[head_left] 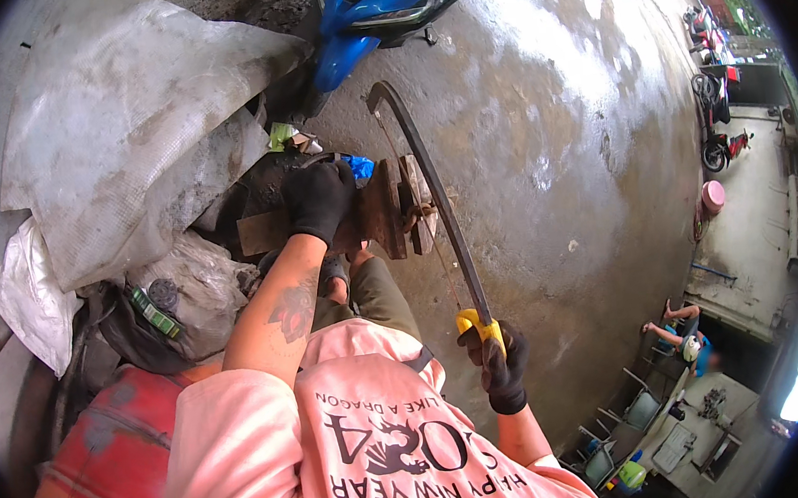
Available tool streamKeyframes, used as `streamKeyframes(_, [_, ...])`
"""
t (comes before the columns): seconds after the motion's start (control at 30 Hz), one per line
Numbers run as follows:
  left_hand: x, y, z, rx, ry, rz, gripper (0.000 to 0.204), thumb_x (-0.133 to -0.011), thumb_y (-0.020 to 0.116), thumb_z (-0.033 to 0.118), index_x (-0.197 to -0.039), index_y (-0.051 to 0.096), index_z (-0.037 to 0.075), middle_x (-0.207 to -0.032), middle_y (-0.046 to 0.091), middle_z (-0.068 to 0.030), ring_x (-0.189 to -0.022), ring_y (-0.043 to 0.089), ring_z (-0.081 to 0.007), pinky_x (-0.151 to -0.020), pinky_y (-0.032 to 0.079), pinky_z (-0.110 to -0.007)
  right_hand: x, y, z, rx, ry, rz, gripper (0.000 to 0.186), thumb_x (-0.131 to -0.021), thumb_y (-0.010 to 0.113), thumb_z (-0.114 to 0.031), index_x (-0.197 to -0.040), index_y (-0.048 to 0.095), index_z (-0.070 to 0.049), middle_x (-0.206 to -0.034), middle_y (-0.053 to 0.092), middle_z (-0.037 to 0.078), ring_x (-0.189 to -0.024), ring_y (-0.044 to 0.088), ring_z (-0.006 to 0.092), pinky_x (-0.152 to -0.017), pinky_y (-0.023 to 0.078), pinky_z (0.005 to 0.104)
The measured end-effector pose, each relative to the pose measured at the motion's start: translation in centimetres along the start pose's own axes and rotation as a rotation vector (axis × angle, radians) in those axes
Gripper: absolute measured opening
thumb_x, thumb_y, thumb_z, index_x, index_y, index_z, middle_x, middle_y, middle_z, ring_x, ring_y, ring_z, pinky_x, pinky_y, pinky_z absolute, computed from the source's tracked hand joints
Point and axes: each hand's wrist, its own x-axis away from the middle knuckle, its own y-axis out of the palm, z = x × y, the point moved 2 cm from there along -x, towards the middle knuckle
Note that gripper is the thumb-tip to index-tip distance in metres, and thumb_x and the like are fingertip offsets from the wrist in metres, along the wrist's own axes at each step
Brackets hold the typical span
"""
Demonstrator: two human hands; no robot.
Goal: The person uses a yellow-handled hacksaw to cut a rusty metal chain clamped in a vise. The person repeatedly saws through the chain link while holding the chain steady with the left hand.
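My right hand [501, 365], in a black glove, grips the yellow handle of a hacksaw [442, 193] with a dark curved frame. Its thin blade runs past the jaws of a rusty bench vise [384, 208]. A small rusty metal piece [418, 213] sits at the jaws, beside the blade; whether the blade touches it I cannot tell. On the body of the vise rests my black-gloved left hand [319, 197], its fingers curled over the far side and partly hidden. A scrap of blue plastic [358, 166] lies just beyond that hand.
Grey sheeting [142, 129] and stuffed bags [199, 290] crowd the left, above a red and orange container [122, 444]. A blue motorcycle [370, 24] stands ahead. Wet concrete floor [562, 159] stretches right, toward a seated person [697, 348], chairs [641, 410] and a pink tub [713, 196].
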Motion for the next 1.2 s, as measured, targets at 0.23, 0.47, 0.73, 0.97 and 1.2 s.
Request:
streamKeyframes(0.23, [-0.1,0.4,-0.6,-0.032,0.005,-0.029,0.048,-0.097,0.054,0.038,-0.069,0.077,0.006,-0.072,0.071,-0.0233,-0.065,0.072,-0.0398,-0.062,0.057,-0.051,-4.9,1.9,2.1,0.017,-0.133,-0.077,0.039,-0.106,0.061,-0.033,-0.100,0.065,0.005,-0.075,0.065,0.005,-0.060,0.053,0.0091,-0.054,0.041,0.0271])
streamKeyframes(0.47, [0.1,0.6,-0.3,-0.059,0.009,-0.057,0.051,-0.098,0.050,0.036,-0.066,0.077,0.006,-0.071,0.072,-0.0234,-0.065,0.073,-0.0395,-0.063,0.058,-0.051,-2.5,0.2,2.3,0.024,-0.121,-0.036,0.042,-0.107,0.059,-0.035,-0.102,0.064,0.006,-0.079,0.068,0.008,-0.065,0.058,0.0104,-0.057,0.046,0.0276])
streamKeyframes(0.73, [0.4,-0.1,0.1,-0.026,-0.008,0.029,0.051,-0.098,0.052,0.036,-0.065,0.076,0.005,-0.069,0.070,-0.0245,-0.064,0.073,-0.0411,-0.061,0.057,-0.052,6.1,-2.6,2.1,-0.001,0.011,0.013,0.045,-0.106,0.059,-0.037,-0.107,0.069,0.007,-0.073,0.064,0.004,-0.061,0.054,0.0095,-0.055,0.043,0.0268])
streamKeyframes(0.97, [-0.3,-0.2,0.2,-0.053,-0.017,-0.006,0.048,-0.096,0.052,0.035,-0.066,0.076,0.005,-0.072,0.071,-0.0242,-0.068,0.074,-0.0408,-0.063,0.058,-0.051,-8.0,4.5,-1.2,-0.030,-0.032,-0.026,0.036,-0.106,0.057,-0.029,-0.099,0.069,0.005,-0.073,0.063,0.000,-0.064,0.053,0.0071,-0.057,0.041,0.0255])
streamKeyframes(1.2, [-0.1,0.1,-0.2,-0.021,-0.027,-0.058,0.043,-0.095,0.054,0.035,-0.071,0.078,0.007,-0.075,0.072,-0.0219,-0.071,0.074,-0.0399,-0.066,0.058,-0.052,-4.9,3.3,0.6,-0.188,-0.032,-0.024,0.039,-0.108,0.058,-0.030,-0.107,0.067,0.007,-0.076,0.063,0.002,-0.063,0.051,0.0067,-0.056,0.038,0.0259])
